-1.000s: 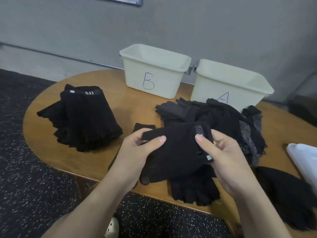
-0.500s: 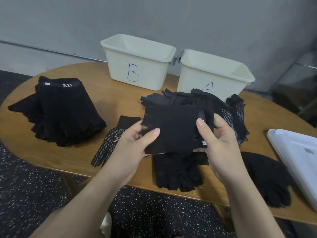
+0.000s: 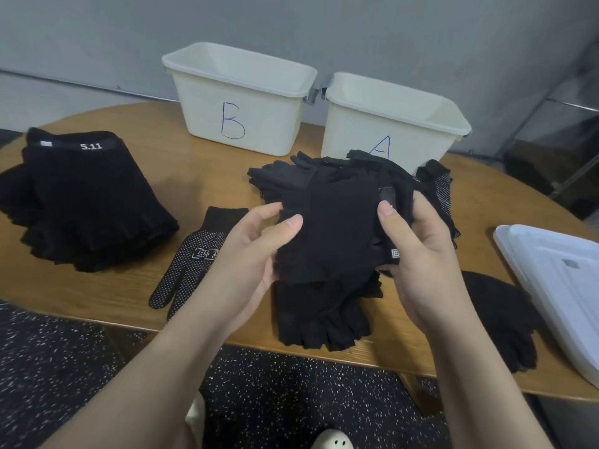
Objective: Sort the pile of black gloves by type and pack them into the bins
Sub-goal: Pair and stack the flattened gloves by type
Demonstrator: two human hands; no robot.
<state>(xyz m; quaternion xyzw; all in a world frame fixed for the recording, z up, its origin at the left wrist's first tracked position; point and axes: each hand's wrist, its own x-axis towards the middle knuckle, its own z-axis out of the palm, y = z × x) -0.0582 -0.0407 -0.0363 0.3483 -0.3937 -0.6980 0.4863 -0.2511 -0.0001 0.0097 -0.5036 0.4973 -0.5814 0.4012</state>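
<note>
Two hands hold one black glove above the worktop: the left hand pinches its left edge between thumb and curled fingers, the right hand grips its right edge. Behind it lies the unsorted pile, in front of bin A and bin B. A dotted glove lies flat beside a stack of fingerless gloves.

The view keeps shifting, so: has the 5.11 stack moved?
No. The 5.11 stack lies left of bin B on the table, as before; the camera shifted.
</note>
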